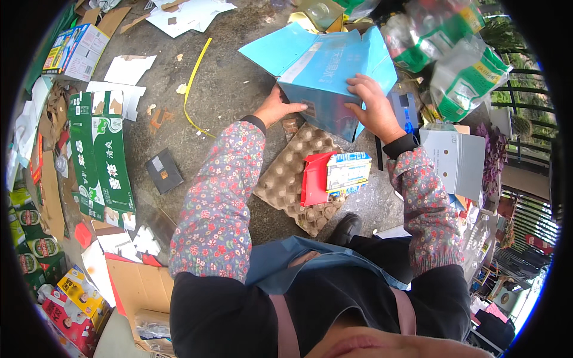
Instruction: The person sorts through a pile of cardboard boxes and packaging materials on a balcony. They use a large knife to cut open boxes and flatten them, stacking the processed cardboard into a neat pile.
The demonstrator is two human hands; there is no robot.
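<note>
A light blue cardboard box (331, 67) with spread flaps is held up over the concrete floor. My left hand (280, 107) grips its near left corner, thumb along the near side. On the box's right part lies my right hand (371, 105), fingers bent over the edge. Below the box, a grey moulded-pulp egg tray (286, 172) lies on the floor. On the tray rest a red flattened carton (317, 179) and a small blue, white and yellow carton (349, 172).
Green flattened cardboard (103, 156), a black flat box (164, 171) and a yellow strap (191, 83) lie leftward. Plastic bags of bottles (465, 80) stand at the upper right, above a grey-white box (452, 161). A black shoe (347, 229) is beside the egg tray.
</note>
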